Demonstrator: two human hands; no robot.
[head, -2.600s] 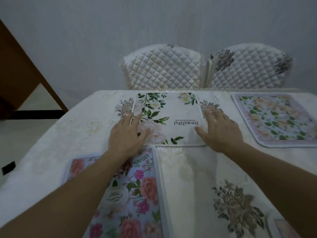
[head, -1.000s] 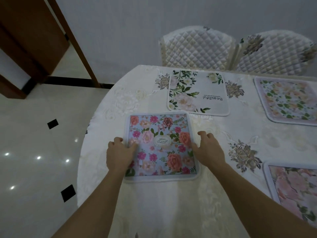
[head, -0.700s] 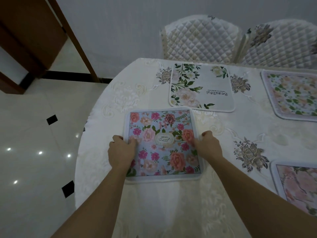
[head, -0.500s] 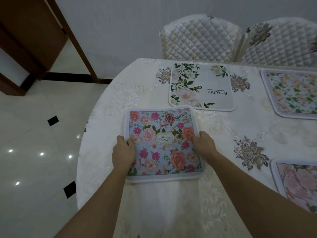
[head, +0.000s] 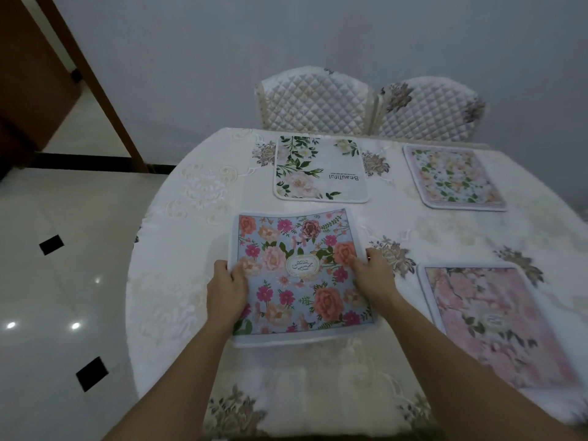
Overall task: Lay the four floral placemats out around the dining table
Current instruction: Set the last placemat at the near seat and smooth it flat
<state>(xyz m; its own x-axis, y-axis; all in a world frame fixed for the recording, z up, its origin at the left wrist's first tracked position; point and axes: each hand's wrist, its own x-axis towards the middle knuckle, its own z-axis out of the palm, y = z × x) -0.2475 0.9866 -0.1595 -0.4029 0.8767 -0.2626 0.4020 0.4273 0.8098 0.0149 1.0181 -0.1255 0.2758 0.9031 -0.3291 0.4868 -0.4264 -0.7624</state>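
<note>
Four floral placemats lie on the dining table (head: 191,249), one to each place; the white mat printed "Beautiful" (head: 319,168) and the pale leafy mat (head: 453,178) sit at the far edge before two quilted chairs (head: 369,105); the pink mat (head: 499,323) lies flat at near right; the blue rose mat (head: 302,275) occupies near left, its far edge curled slightly upward. Left hand (head: 227,289) pinches the blue mat's left border, thumb on top, fingers apparently tucked beneath; right hand (head: 374,276) grips the right border likewise, fingers curled closed on the fabric. Judgement: distribution is essentially complete; only squaring and flattening this last mat, then release, appears to remain.
</note>
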